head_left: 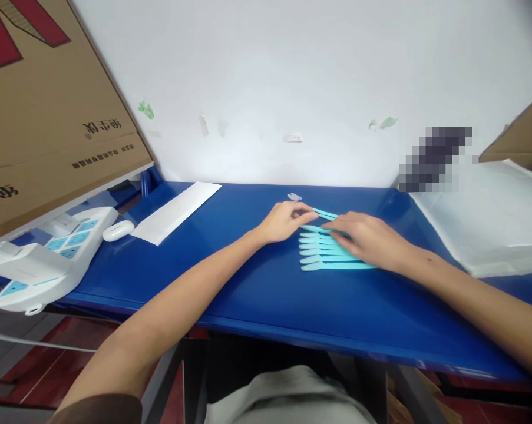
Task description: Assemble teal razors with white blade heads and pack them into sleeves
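Meanwhile we line up turquoise plastic razors (pixel 327 250) on the blue table (pixel 230 282): left hand (pixel 283 222) pinches one's tip, right hand (pixel 369 238) lies flat across the handles. Next, we judge, comes squaring the top piece.
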A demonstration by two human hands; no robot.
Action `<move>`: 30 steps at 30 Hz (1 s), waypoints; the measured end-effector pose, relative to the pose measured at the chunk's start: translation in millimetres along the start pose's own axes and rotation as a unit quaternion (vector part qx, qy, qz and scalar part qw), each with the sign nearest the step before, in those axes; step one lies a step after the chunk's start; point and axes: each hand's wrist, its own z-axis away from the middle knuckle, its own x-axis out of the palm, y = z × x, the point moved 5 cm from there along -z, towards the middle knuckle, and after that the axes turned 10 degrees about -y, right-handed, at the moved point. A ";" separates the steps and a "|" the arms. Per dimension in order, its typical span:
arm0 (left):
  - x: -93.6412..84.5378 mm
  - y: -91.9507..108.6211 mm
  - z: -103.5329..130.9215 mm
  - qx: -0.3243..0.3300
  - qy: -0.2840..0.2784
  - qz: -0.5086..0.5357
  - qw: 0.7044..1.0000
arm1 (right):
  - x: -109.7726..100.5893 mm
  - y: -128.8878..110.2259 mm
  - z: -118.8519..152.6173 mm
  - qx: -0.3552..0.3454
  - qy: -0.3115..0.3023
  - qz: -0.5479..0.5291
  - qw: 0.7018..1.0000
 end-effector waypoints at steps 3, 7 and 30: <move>-14.2 -6.5 0.1 -0.007 0.044 -0.101 0.994 | -6.6 2.5 4.6 0.019 0.025 0.011 0.999; -35.2 -30.0 -6.6 -0.069 0.067 -0.193 0.976 | -13.4 30.5 11.9 0.118 0.048 0.001 0.992; -55.3 -31.4 34.8 -0.054 -0.054 -0.274 0.959 | 12.9 77.3 16.8 0.103 -0.013 -0.063 0.993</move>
